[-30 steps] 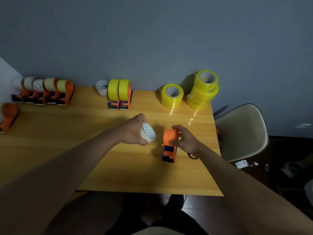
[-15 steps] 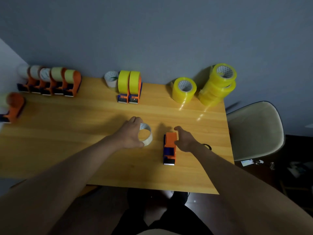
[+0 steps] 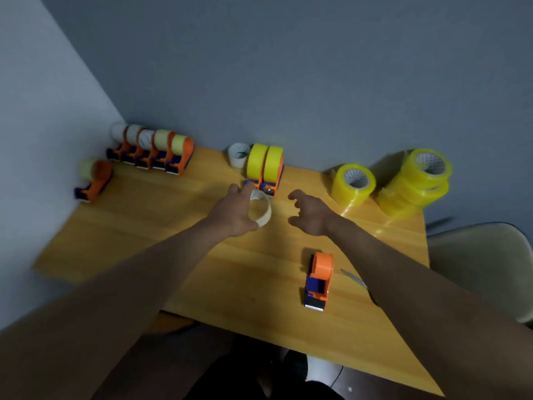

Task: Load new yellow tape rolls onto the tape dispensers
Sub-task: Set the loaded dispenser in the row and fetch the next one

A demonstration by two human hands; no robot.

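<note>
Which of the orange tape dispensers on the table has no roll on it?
The lone dispenser at the near edge, below the right hand. Its orange hub is bare, while the others along the wall all carry rolls.

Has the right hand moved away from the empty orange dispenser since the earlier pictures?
Yes. The right hand let go of the empty orange dispenser and went toward the wall, now nearer the loaded yellow dispensers.

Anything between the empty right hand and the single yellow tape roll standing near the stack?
Nothing visible. The right hand hovers open over bare wooden table; the lone yellow tape roll stands to its right, with open tabletop between them. The left hand holds a spent white cardboard core, off that path.
</note>
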